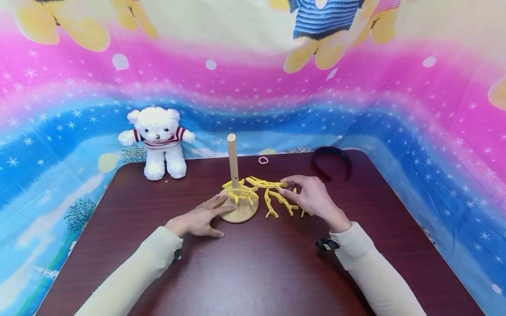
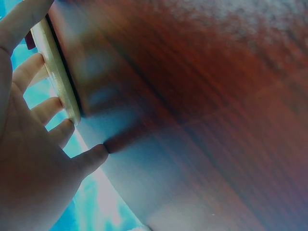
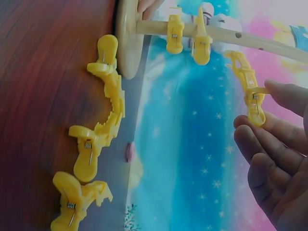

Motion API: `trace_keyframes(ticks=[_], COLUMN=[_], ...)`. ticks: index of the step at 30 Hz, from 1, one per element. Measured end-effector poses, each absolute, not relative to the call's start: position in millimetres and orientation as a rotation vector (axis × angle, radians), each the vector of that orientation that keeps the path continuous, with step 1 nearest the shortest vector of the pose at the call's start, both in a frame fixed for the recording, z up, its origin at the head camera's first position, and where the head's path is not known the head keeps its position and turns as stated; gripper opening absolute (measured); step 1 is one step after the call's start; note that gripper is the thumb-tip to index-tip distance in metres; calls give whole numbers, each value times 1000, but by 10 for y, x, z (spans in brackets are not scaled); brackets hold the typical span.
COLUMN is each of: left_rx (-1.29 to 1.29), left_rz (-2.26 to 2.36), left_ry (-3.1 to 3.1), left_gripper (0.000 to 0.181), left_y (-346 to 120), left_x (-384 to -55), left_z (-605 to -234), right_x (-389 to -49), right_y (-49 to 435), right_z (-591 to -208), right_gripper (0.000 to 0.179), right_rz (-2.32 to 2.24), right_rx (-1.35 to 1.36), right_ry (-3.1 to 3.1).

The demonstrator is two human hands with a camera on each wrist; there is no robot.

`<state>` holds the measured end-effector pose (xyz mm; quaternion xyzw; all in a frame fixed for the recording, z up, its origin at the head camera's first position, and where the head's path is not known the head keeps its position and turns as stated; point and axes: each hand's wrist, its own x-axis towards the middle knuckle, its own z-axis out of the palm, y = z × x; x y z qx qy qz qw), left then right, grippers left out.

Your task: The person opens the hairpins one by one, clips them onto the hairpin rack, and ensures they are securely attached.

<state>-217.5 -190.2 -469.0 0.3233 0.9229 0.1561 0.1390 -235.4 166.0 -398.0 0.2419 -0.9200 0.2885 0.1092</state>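
A round wooden base (image 1: pixel 242 216) carries an upright wooden post (image 1: pixel 232 160). My left hand (image 1: pixel 199 219) rests beside it with spread fingers, several touching the base's edge; the thumb is on the table. My right hand (image 1: pixel 314 199) pinches the handle end of a yellow spring clip (image 3: pixel 251 89) between thumb and fingers, its toothed end pointing toward the post. Two more yellow clips (image 3: pixel 202 48) are on the lower part of the post. Several loose yellow clips (image 3: pixel 86 156) stand on the table to the base's right, under my right hand.
At the back left stands a white teddy bear (image 1: pixel 157 131) in a striped shirt. A small pink ring (image 1: pixel 263 160) lies behind the clips, and a dark red headband (image 1: pixel 332 162) sits at the back right. Printed cloth (image 1: pixel 245 87) surrounds the dark wooden table (image 1: pixel 253 272).
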Motion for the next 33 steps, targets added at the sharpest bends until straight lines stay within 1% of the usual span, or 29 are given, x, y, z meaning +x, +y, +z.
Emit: trace_keyframes(ticks=[7, 18, 33], left_rx=[941, 950, 938], left_rz=[455, 440, 436], left_ry=[2669, 2672, 2669], left_gripper=[85, 85, 85], left_y=[-1901, -1907, -1909], left_x=[-2176, -2182, -2175], left_z=[-4688, -4700, -4670], right_x=[-2350, -2440, -2524], right_y=[1566, 1316, 1023], right_z=[-3970, -3966, -3946], right_gripper=[23, 22, 21], right_rz=[852, 882, 921], right_rx=[757, 840, 835], right_ry=[-2668, -2616, -2640])
